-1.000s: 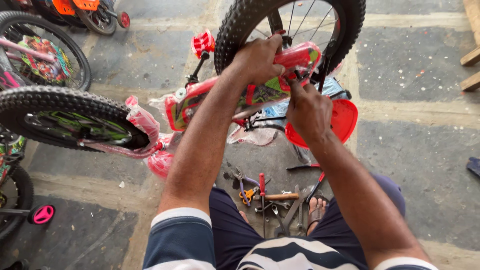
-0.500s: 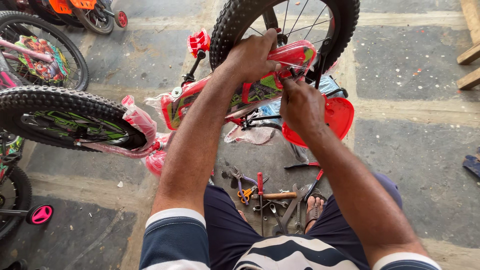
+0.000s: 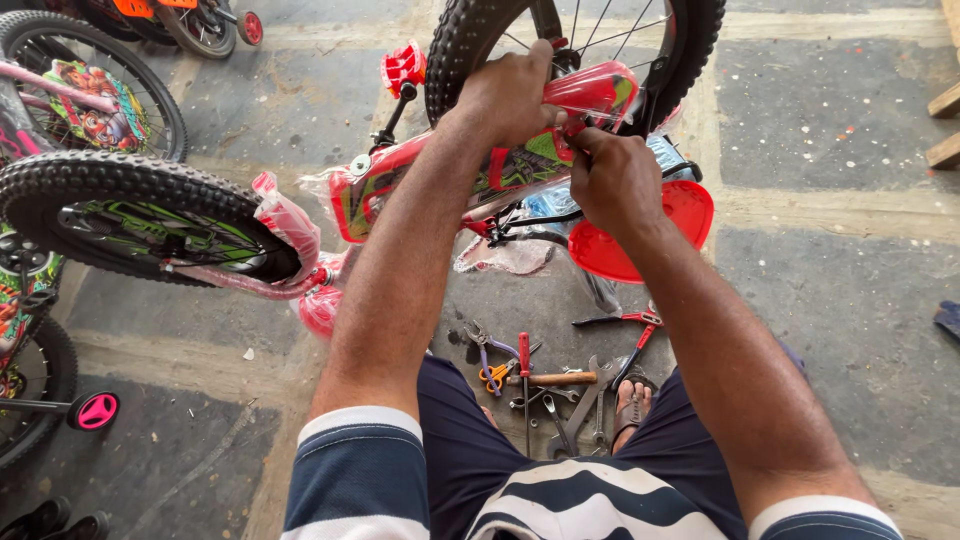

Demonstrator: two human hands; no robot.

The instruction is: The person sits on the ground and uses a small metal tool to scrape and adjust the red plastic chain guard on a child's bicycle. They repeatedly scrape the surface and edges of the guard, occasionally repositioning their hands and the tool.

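Location: on the grey concrete floor, far centre, an upturned small red bicycle frame (image 3: 440,185) wrapped in clear plastic, lying across from left to right.
Left hand (image 3: 510,95): clamped over the red plastic mudguard (image 3: 595,90) beside the knobbly black tyre (image 3: 470,50).
Right hand (image 3: 615,180): just right of the left, fingers pinched together on a small part at the mudguard's near edge; the part itself cannot be told.
Axis: mudguard runs left-right, between both hands; the left is farther.
Nearby: round red plastic disc (image 3: 645,235) under the right wrist; scattered pliers, spanners and a wooden-handled hammer (image 3: 555,378) near the knees.
Obstruction: second black wheel with green rim (image 3: 140,225) at left, well apart.
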